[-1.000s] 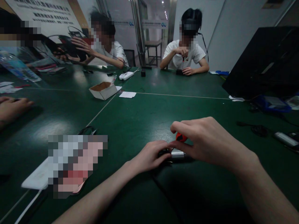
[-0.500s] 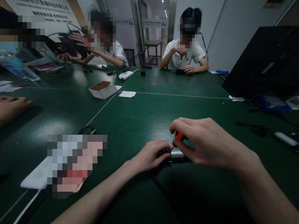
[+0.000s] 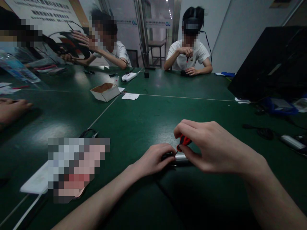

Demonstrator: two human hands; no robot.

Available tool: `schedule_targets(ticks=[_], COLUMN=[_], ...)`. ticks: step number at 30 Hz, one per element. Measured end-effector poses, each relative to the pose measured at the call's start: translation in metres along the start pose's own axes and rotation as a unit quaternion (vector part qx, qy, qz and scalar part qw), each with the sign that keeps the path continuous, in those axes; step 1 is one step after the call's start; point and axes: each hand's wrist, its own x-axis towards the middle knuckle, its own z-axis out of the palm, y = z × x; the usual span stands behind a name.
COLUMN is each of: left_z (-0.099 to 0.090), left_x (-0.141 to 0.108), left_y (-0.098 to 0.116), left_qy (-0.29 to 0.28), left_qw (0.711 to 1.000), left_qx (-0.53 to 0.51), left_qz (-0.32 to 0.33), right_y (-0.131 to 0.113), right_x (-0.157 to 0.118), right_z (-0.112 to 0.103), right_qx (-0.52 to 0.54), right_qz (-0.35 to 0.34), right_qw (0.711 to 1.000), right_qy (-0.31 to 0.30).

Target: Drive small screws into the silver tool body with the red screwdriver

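Observation:
My left hand [image 3: 159, 159] is closed on the black end of a silver and black device [image 3: 181, 159] that lies on the green table [image 3: 144, 124]. The fingers of my right hand [image 3: 203, 145] pinch the handle of a red and black screwdriver [image 3: 184, 141]. Its thin shaft slants down to the device, beside my left fingertips. The very tip of the shaft is too small to make out. My right hand covers the right end of the device from view.
An open white box [image 3: 106, 92] and a paper [image 3: 130, 96] lie farther back. A white power bank-like slab [image 3: 35, 179] is at the left, a black monitor [image 3: 266, 64] at the right. Several people sit around the table; one hand [image 3: 14, 110] rests at the left edge.
The screwdriver's handle has turned a little between my right fingers, showing a different red and black pattern. My left hand has stayed in place on the device.

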Motion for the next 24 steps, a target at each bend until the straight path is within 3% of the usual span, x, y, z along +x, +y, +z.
schedule_targets(ticks=[10,18,24], left_z=[-0.0009,0.0002,0.0000], left_x=[-0.0003,0.0001,-0.0003], left_y=[0.0015,0.0000,0.0000], left_qy=[0.003,0.006,0.001], left_qw=[1.000,1.000,1.000], left_qx=[0.010,0.004,0.009], left_qz=[-0.009,0.004,-0.006], right_y=[-0.0004,-0.0024,-0.0004], right_x=[0.0028,-0.0009,0.0017], right_z=[0.0047,0.0002,0.0039], right_qx=[-0.107,-0.002,-0.059], right_qz=[0.018,-0.002,0.011], right_qw=[0.994,1.000,0.998], right_qy=[0.019,-0.003,0.019])
